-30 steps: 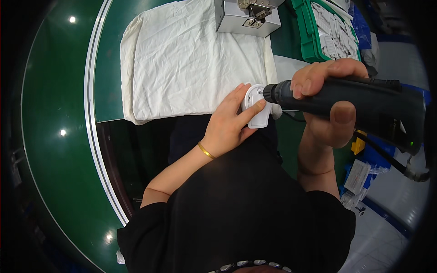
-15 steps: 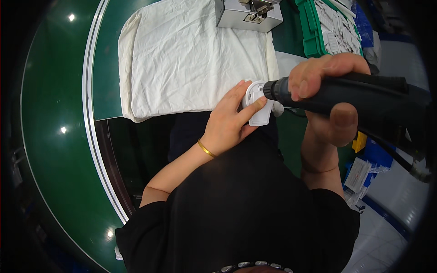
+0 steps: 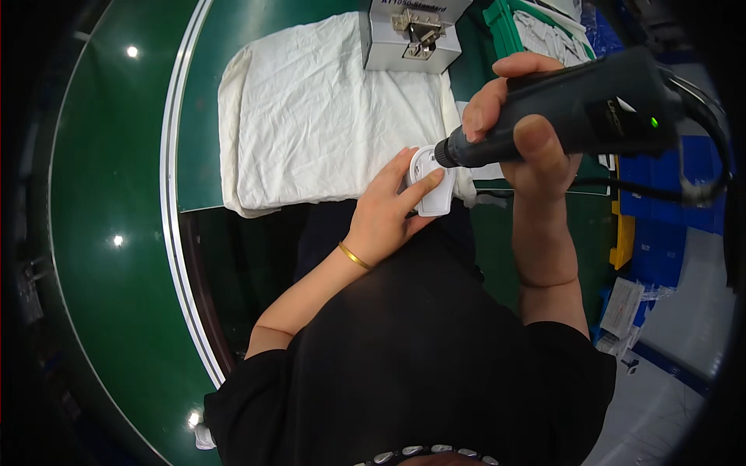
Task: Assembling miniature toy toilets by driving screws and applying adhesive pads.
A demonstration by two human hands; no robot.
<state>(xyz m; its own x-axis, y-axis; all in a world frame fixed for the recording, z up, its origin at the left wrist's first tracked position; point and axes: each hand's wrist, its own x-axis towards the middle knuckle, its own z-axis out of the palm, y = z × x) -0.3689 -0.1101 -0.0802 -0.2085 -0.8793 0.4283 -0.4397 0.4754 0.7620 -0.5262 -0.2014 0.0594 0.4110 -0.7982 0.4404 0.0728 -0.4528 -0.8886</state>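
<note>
My left hand (image 3: 388, 202) is closed on a white plastic housing (image 3: 437, 200), rounded at one end, with the thumb across its open face. The housing is held at the front right edge of a folded white cloth (image 3: 311, 116). In my right hand (image 3: 536, 147) is a black electric screwdriver (image 3: 590, 109), its fingers wrapped round the body. A green light glows near its rear end, where a cord leaves. The ribbed nose points into the housing beside my left thumb. The bit's tip is hidden, so I cannot tell whether it touches a screw.
Behind the cloth stands a grey metal box (image 3: 412, 43) with a latch-like metal fitting. A green bin (image 3: 503, 29) of white plastic parts is at the far right. The screwdriver's black cord (image 3: 645, 189) loops at the right, near blue and yellow bins (image 3: 657, 256).
My right hand has tilted the screwdriver, its rear end swinging away from me and left. The housing stays in my left hand. The whole view has shifted slightly.
</note>
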